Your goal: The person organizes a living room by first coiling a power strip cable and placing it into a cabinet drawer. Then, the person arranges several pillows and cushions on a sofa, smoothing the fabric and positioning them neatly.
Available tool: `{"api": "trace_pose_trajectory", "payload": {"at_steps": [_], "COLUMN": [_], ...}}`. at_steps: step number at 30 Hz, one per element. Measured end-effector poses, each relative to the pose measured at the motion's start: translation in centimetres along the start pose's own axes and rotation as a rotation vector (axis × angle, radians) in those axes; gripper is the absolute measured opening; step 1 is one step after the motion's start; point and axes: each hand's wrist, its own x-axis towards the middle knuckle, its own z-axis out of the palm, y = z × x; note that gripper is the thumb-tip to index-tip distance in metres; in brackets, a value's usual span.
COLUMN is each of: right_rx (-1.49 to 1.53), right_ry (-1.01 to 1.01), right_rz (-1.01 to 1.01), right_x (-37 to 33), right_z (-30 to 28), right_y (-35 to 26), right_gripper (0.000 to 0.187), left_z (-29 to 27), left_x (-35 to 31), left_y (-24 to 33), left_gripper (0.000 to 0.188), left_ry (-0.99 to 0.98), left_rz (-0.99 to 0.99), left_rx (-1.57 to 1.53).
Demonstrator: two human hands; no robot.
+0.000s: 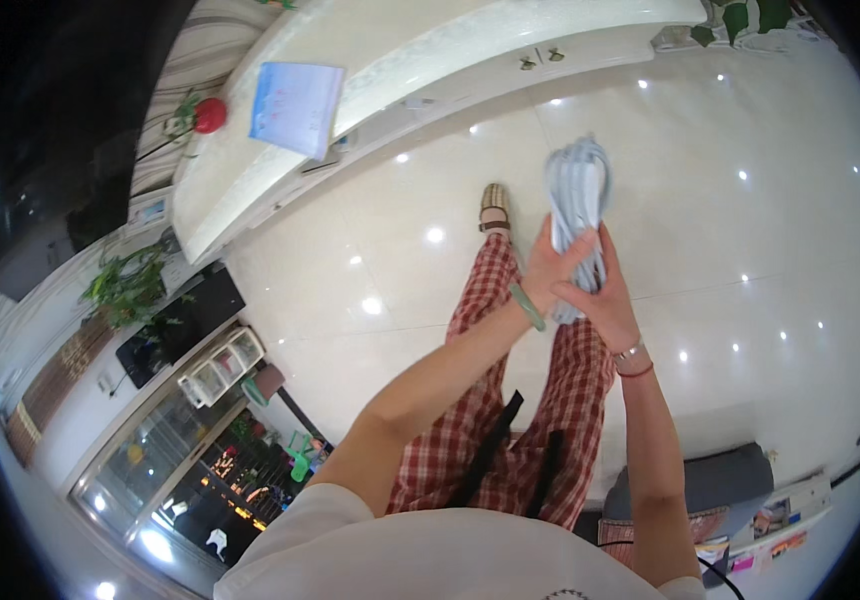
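Note:
A white cable [578,180], looped into a long bundle, is held out in front of me above the tiled floor. My left hand [547,268] closes round its lower left side, a green bangle on the wrist. On the opposite side, my right hand [607,300] grips the same bundle, its thumb crossing toward my left hand. The loops stick out beyond my fingertips at the far end, and a short part shows below my hands. Whether a power strip lies inside the coil I cannot tell.
A long white cabinet [450,62] curves along the far side, with a blue booklet [296,106] on top. Potted plants [130,288] stand at the left. A dark grey stool [725,487] and a magazine shelf [788,520] are at the lower right.

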Motion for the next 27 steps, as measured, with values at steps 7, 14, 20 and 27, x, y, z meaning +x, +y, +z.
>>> {"api": "trace_pose_trajectory", "payload": {"at_steps": [7, 14, 20, 27], "right_rx": [0.071, -0.159, -0.215, -0.126], "right_ry": [0.084, 0.183, 0.141, 0.116], "right_rz": [0.017, -0.051, -0.035, -0.026], "right_x": [8.8, 17.1, 22.6, 24.7], "right_z": [0.1, -1.2, -3.6, -5.2], "right_y": [2.7, 6.1, 7.8, 8.7], "right_gripper": [0.088, 0.08, 0.08, 0.08], "left_z": [-2.5, -4.9, -7.8, -7.6], "left_x": [7.7, 16.1, 25.4, 33.5], "left_y": [1.0, -1.3, -3.1, -1.9], "left_gripper": [0.06, 0.061, 0.058, 0.052], "left_ry": [-0.085, -0.026, 0.13, 0.235], "left_rz": [-0.184, -0.073, -0.032, -0.061], "left_rx": [-0.187, -0.116, -0.222, -0.098]}}
